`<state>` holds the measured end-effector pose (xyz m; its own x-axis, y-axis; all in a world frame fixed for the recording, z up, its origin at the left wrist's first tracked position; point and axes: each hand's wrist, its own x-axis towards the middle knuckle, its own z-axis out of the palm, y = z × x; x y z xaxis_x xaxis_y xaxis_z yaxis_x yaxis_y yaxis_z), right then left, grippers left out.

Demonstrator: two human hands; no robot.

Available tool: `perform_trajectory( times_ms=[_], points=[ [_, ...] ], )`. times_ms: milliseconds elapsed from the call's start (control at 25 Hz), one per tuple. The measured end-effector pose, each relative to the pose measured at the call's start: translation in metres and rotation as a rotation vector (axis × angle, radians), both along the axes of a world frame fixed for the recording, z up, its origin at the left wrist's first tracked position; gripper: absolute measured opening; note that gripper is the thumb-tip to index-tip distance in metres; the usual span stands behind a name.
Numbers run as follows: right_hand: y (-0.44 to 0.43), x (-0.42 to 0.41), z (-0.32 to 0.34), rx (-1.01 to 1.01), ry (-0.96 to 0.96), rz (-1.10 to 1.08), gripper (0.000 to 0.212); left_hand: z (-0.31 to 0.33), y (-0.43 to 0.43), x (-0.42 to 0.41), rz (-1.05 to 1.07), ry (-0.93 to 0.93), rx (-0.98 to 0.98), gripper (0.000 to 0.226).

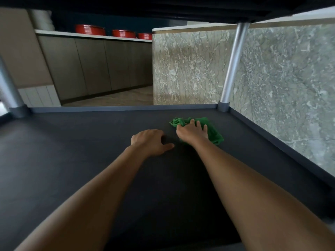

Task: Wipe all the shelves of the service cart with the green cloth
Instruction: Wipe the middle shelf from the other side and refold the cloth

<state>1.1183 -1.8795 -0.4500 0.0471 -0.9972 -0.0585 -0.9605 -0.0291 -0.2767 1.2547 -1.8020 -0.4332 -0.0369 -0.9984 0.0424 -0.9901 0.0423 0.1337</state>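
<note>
Cloth (214,135): green, crumpled, bunched ahead of the fingertips. It lies on the dark shelf (81,151) under the right hand (193,132), fingers spread, pressing down. Left hand (149,141) just beside, loosely curled, empty, resting on shelf.

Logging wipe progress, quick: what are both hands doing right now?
Left hand: open, resting on the shelf, holding nothing.
Right hand: open, pressing the green cloth.
</note>
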Motion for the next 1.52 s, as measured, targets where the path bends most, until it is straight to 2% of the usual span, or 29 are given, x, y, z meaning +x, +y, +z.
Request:
perform_trajectory(
  times_ms=[200, 320, 480, 560, 640, 800, 1080, 1520],
  points=[
    [0.005, 0.050, -0.001, 0.036, -0.042, 0.128, 0.063, 0.006, 0.001, 0.006, 0.018, 0.090, 0.109, 0.050],
    [0.005, 0.048, -0.003, 0.018, -0.020, 0.113, 0.064, 0.012, 0.012, 0.029, -0.050, 0.117, 0.133, 0.035],
    [0.009, 0.051, -0.002, 0.021, 0.010, 0.084, 0.064, 0.023, 0.036, 0.085, 0.124, -0.023, 0.103, 0.033],
    [0.011, 0.052, 0.000, 0.018, 0.026, 0.066, 0.065, 0.024, 0.046, 0.106, 0.152, 0.002, 0.132, 0.037],
    [0.012, 0.053, 0.000, 0.018, 0.027, 0.034, 0.065, 0.021, 0.053, 0.117, 0.105, 0.063, 0.131, 0.038],
    [0.018, 0.075, 0.001, 0.024, 0.025, -0.002, 0.065, 0.015, 0.059, 0.129, 0.055, 0.085, 0.109, 0.055],
    [0.038, 0.148, -0.002, 0.025, -0.017, 0.085, 0.064, 0.012, 0.058, 0.140, -0.007, 0.052, 0.037, 0.039],
    [0.033, 0.146, -0.005, 0.006, 0.059, 0.045, 0.064, 0.011, 0.050, 0.153, -0.103, 0.024, 0.001, 0.032]
  ],
)
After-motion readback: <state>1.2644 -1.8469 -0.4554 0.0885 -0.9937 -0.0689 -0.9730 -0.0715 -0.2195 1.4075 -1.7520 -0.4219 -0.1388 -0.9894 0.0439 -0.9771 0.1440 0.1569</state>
